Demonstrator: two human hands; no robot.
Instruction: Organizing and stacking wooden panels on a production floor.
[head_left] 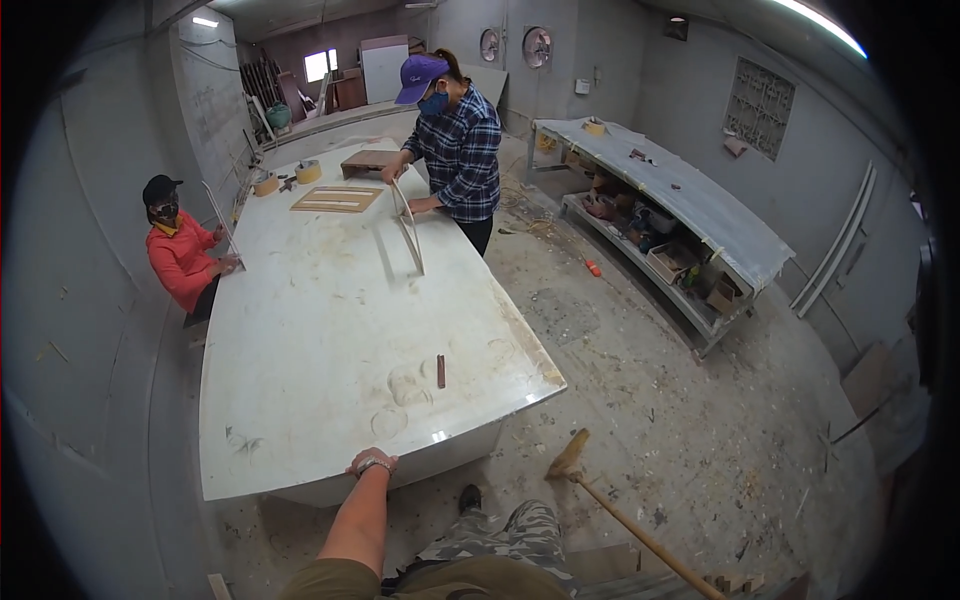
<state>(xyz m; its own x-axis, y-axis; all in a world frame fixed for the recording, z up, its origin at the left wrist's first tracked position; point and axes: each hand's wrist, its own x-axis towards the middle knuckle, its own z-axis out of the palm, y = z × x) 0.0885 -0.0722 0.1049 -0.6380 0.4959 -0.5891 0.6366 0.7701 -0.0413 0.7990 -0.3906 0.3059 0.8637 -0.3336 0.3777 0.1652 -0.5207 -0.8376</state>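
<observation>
My left hand (372,460), with a band round its wrist, rests on the near edge of a large white-topped table (300,400). Its fingers are foreshortened but seem laid on the edge, with nothing in them. My right hand is out of view. Farther in on the tabletop lies a short dark reddish-brown strip (441,371). Across the table, a person in a plaid shirt and purple cap (465,150) holds a thin pale frame (409,226) on edge. At the left side, a person in a red top (185,260) holds another thin upright piece (222,222).
A slatted wooden panel (335,200), a brown box-like piece (368,160) and tape rolls (307,171) lie toward the table's far end. A broom (570,455) lies slanting by my feet. On the right stands a long covered workbench (680,190) with a cluttered shelf. An orange object (593,268) lies on the floor.
</observation>
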